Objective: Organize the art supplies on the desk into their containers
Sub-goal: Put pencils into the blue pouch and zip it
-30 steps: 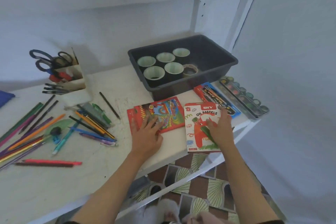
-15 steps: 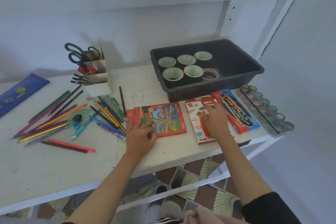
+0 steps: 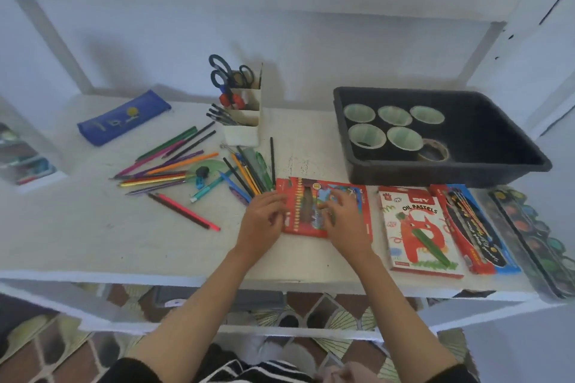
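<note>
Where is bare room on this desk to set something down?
Bare: near left of the desk, in front of the loose pencils; the strip between white organizer and black tray. Crowded: the right end, with oil pastels box, marker packs and paint palette.

Left hand point(image 3: 261, 221) and right hand point(image 3: 342, 221) cover much of the red crayon box point(image 3: 306, 196), and their fingers are motion-blurred, so the grip is unclear. The paint palette point(image 3: 529, 227) at lower right runs off the frame edge, and the clear container point(image 3: 18, 152) at far left is cut off, contents blurry. Print on the blue pencil case point(image 3: 124, 116), upper left, is too small to read.
</note>
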